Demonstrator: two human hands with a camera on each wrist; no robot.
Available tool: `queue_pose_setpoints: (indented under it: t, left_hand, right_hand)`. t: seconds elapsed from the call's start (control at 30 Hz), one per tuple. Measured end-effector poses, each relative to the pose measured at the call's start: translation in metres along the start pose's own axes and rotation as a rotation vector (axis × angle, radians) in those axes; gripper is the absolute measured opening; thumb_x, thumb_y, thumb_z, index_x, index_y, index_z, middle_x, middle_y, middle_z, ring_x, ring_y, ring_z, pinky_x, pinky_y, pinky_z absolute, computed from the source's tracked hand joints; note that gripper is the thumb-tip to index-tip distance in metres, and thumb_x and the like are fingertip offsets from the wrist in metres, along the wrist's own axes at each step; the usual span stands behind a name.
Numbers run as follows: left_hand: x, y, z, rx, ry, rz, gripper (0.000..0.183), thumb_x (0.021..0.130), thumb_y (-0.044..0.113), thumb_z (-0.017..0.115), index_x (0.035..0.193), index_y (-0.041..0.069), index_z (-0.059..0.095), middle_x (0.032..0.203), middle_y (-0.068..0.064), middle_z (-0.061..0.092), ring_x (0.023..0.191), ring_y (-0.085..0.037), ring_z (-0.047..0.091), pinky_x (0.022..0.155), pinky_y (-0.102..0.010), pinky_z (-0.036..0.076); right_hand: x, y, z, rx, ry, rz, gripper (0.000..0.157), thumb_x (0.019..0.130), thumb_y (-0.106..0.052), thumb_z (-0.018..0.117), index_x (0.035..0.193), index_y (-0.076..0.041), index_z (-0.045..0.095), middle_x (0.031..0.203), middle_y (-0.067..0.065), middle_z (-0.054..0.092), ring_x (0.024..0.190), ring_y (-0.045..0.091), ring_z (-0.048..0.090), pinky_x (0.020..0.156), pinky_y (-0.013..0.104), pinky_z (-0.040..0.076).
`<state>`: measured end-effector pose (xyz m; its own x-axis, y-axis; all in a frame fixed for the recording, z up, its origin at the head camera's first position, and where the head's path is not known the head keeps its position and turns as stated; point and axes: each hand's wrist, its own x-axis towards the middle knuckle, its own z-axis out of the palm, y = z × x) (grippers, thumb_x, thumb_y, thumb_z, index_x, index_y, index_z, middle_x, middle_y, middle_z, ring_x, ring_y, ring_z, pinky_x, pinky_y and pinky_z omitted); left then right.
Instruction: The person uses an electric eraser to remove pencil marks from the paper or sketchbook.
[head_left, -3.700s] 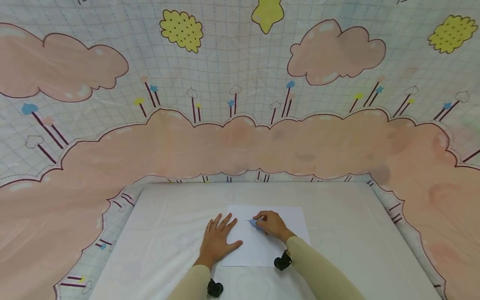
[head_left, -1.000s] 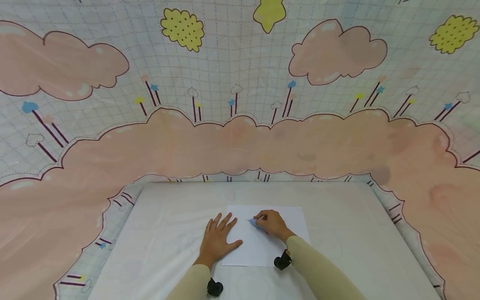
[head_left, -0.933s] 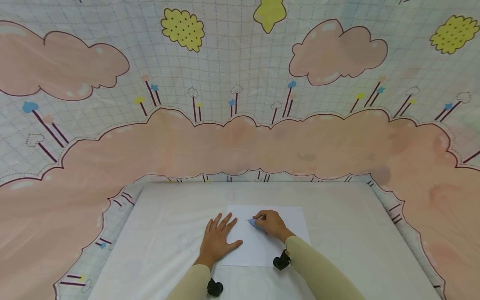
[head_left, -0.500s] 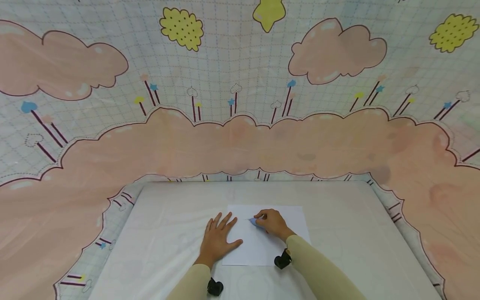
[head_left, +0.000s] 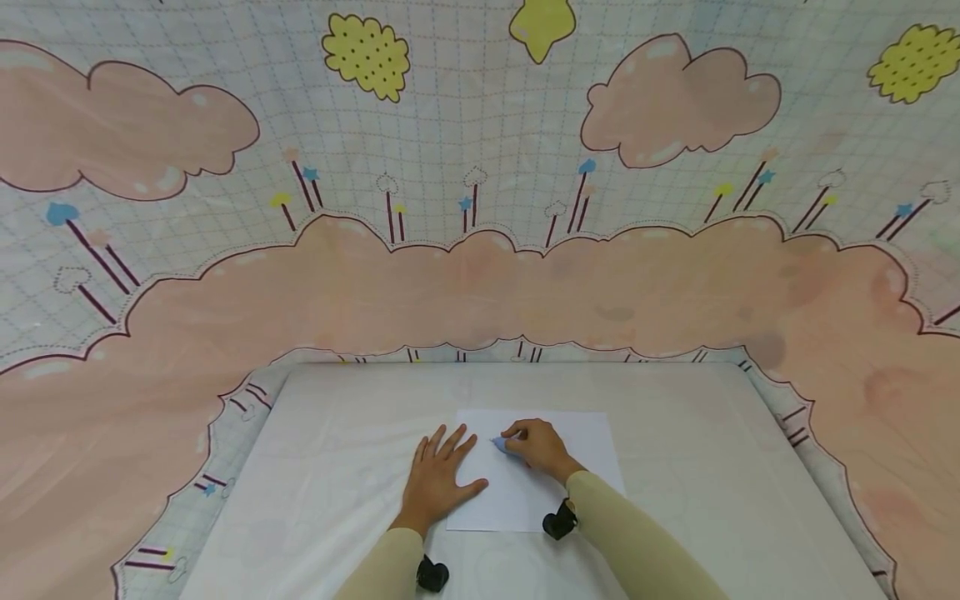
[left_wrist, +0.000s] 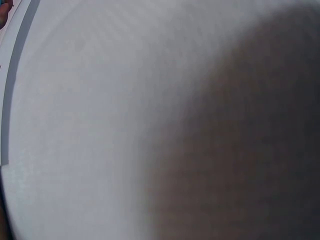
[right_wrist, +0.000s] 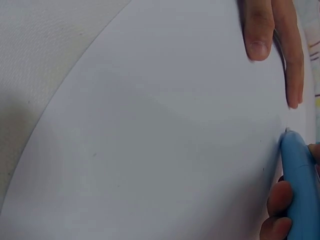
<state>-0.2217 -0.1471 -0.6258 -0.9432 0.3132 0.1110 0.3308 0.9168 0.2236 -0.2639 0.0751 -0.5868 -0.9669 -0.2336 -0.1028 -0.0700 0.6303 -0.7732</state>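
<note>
A sheet of white paper (head_left: 480, 508) lies on the white-covered table. My left hand (head_left: 438, 483) rests flat on its left side, fingers spread and thumb out over the sheet. With the fingertips of my right hand (head_left: 542, 448) I grip a thick, light-blue pen-shaped tool (right_wrist: 299, 185); its exact kind is unclear. Its small pale tip points left and meets the paper, or nearly so, to the right of my left fingertips. A few tiny dark marks show on the sheet in the right wrist view. The left wrist view is mostly blurred shadow and cloth.
The white tabletop (head_left: 360, 400) extends around the paper on all sides. A printed cloth backdrop (head_left: 480, 292) with clouds and stars hangs behind and beside the table. A black heart-shaped piece is at each wrist.
My right hand and the blue tool have shifted slightly left across the paper after small back-and-forth movements. My left hand stays in place on the sheet. The head view has shifted slightly.
</note>
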Motion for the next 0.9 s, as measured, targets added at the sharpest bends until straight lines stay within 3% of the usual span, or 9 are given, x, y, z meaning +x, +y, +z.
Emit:
queue_pose_setpoints:
  t: [0.33,0.9]
  left_hand:
    - [-0.0002,0.0009,-0.001,0.006,0.011,0.004,0.082,0.083,0.079,0.047,0.15,0.032,0.042,0.16,0.007,0.031,0.15,-0.029,0.02,0.119,-0.057,0.017]
    - [0.0004,-0.0003,0.0017,0.023,0.01,0.003,0.082,0.083,0.079,0.046,0.15,0.032,0.042,0.16,0.007,0.031,0.15,-0.029,0.02,0.119,-0.057,0.017]
  right_hand:
    - [-0.0068,-0.0014,-0.009,0.003,0.016,0.047,0.016,0.089,-0.017,0.068,0.102,-0.012,0.076,0.081,0.002,0.059,0.047,0.011,0.05,0.047,0.025,0.045]
    - [-0.002,-0.004,-0.0011,-0.019,0.006,0.004,0.018,0.088,-0.019,0.068,0.102,-0.012,0.077,0.08,0.0,0.06,0.046,0.01,0.051,0.046,0.024,0.045]
